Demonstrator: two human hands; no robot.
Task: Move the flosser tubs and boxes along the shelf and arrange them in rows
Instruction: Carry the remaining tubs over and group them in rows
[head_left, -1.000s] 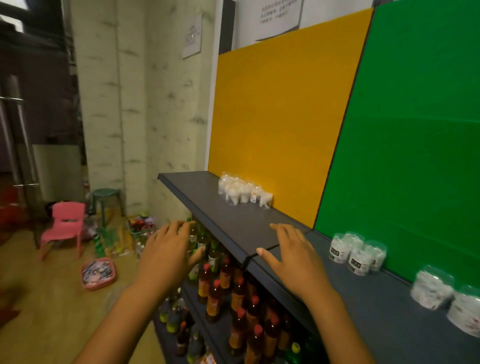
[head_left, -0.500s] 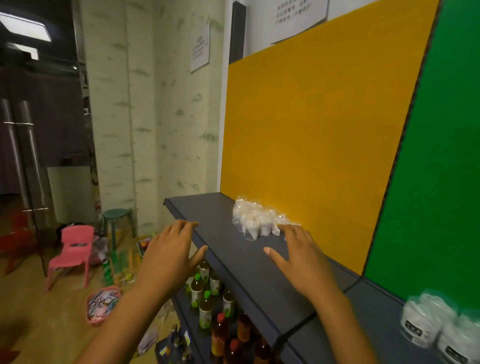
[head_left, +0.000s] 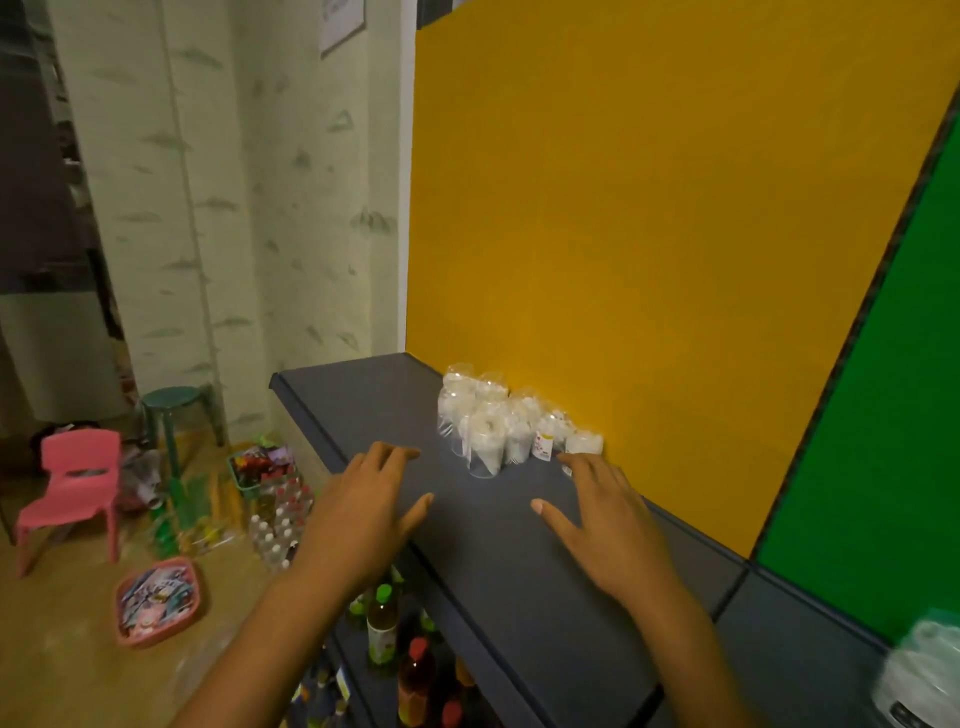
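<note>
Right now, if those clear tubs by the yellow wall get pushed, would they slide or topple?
The clear tubs look like light plastic, so they probably slide easily on the smooth shelf. Standing tall and tightly clustered, some may tip.

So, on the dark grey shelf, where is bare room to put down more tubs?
The dark grey shelf is bare between the left hand and right hand, and behind the cluster of clear plastic flosser tubs toward the shelf's far end. It is crowded against the yellow back panel, where the tubs touch.
</note>
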